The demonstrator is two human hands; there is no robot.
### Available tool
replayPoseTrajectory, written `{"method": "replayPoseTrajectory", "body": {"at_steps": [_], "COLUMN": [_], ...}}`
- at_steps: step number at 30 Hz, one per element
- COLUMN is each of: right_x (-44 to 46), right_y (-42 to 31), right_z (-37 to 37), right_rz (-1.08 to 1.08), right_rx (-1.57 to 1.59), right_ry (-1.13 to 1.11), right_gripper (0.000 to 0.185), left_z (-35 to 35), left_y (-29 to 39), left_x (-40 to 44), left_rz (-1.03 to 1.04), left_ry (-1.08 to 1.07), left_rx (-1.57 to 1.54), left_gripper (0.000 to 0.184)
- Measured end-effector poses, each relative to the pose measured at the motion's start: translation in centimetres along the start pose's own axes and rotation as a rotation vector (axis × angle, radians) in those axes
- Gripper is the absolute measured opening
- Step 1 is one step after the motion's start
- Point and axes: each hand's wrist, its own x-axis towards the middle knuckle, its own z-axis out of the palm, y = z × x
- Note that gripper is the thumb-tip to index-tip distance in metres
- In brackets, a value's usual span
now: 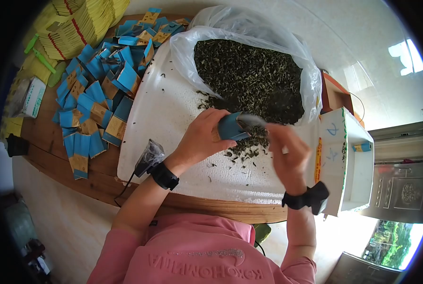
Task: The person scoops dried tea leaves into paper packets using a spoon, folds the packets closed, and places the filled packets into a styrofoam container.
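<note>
My left hand (199, 135) is wrapped round a small blue and brown cardboard box (229, 127), its open end turned to the right. At that opening is a shiny spoon (254, 120), smeared by motion, and my right hand (289, 150) is closed on its handle. Just behind both hands, dark dried tea leaves (249, 75) fill a large clear plastic bag (185, 49) lying open. Loose leaves are scattered below the box on the white foam board (150, 113). How full the box is cannot be seen.
Many blue and brown boxes (98, 109) are heaped on the wooden table (41, 137) at the left. A white foam crate (332, 156) stands at the right with one blue box (362, 147) inside. A plastic-wrapped device (150, 158) with a cable lies by my left wrist.
</note>
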Motion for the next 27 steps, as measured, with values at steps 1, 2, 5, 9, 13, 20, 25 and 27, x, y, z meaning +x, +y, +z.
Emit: {"method": "replayPoseTrajectory", "body": {"at_steps": [1,2,5,9,13,20,25,27], "right_x": [0.0,0.5,1.7,0.6,1.6,2.2,2.1,2.2], "right_y": [0.4,0.5,5.1,13.7,12.7,12.0,9.4,7.1], "right_z": [-0.6,-1.4,-2.0,0.3,4.2,2.4,-0.4,-1.5], "right_rz": [0.148,0.331,0.525,0.202,0.754,0.947,0.895,0.834], "right_rx": [0.056,0.213,0.091,-0.455,0.279,0.717,0.771,0.767], "right_ry": [0.069,0.119,0.205,0.211,0.117,0.185,0.173,0.127], "right_gripper": [0.019,0.018,0.017,0.015,0.017,0.017,0.016,0.016], "left_z": [0.0,0.0,0.0,-0.1,-0.1,-0.2,-0.1,-0.1], "left_y": [0.0,-0.1,-0.3,-0.6,-0.5,-0.5,0.1,0.2], "left_x": [-0.1,0.0,0.3,0.3,0.4,0.4,0.4,0.4], "left_rz": [-0.002,0.004,0.057,0.09,0.063,0.076,0.042,0.039], "left_ry": [0.001,0.005,0.011,0.011,0.008,0.008,0.005,0.002], "left_rx": [0.0,-0.002,0.03,0.03,0.031,0.031,0.001,0.011], "left_gripper": [0.067,0.066,0.065,0.064,0.064,0.063,0.062,0.063]}}
